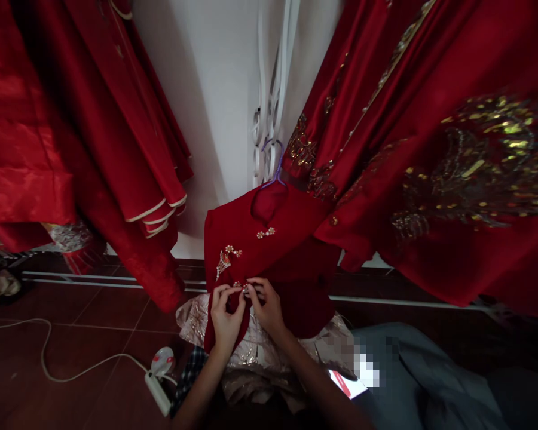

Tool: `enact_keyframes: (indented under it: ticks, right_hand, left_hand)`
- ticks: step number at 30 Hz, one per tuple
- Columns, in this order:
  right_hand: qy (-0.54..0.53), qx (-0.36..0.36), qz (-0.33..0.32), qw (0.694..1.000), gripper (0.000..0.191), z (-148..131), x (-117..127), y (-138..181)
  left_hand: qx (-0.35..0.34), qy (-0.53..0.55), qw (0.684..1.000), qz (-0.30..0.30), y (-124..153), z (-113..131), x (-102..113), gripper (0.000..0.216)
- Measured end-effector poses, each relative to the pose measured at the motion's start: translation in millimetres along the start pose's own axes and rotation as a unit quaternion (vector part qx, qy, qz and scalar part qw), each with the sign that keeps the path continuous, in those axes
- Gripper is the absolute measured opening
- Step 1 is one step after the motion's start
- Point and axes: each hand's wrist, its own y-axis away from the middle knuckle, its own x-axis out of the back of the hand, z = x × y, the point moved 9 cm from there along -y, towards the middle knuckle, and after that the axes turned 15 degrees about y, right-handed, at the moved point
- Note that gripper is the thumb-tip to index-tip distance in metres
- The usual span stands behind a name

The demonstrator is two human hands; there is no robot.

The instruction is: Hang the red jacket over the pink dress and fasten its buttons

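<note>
Head camera view shows a red garment [291, 254] hanging by its neck opening from a purple hanger [278, 171], which is hooked on white scrolled metalwork [273, 104]. The lower part of the garment comes down over pale, glittering fabric [253, 352], close in front of the person.

Both hands meet at the garment's lower front. The left hand [226, 319] has its thumb and forefinger pinched together, and the right hand [268, 307] pinches from the other side, so that the fingertips nearly touch around a small beaded piece [245, 289]. The fingers cover most of it, and whether it is sewn down or loose cannot be told.

As for progress, a flowered ornament [266, 233] lies just below the neck opening and a larger jeweled one [223, 263] sits on the chest; both look in place, with no hand on them. The beaded piece under the fingertips appears to be the part in hand and, as a judgement, is not finished while both hands hold it. Bare red cloth shows over the rest of the front; whether any of that calls for more beading cannot be told.
</note>
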Motion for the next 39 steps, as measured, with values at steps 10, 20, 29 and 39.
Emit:
enact_keyframes:
  ticks: [10,20,29,39]
  right_hand:
    - [0.042,0.068,0.103,0.991,0.015,3.9,13.0,17.8]
    - [0.060,0.054,0.058,0.995,0.018,3.4,6.3,12.8]
    - [0.061,0.049,0.042,0.996,0.017,6.0,4.0,11.9]
    - [0.036,0.060,0.036,0.997,0.023,9.9,4.1,11.8]
  left_hand:
    - [-0.021,-0.027,0.999,0.012,5.5,7.3,1.4,0.021]
    - [-0.044,-0.036,0.998,0.011,7.9,8.2,-2.6,0.019]
    - [-0.057,-0.049,0.997,0.012,11.4,5.1,-1.7,0.014]
    - [-0.120,-0.057,0.990,-0.044,15.3,17.1,-9.3,0.020]
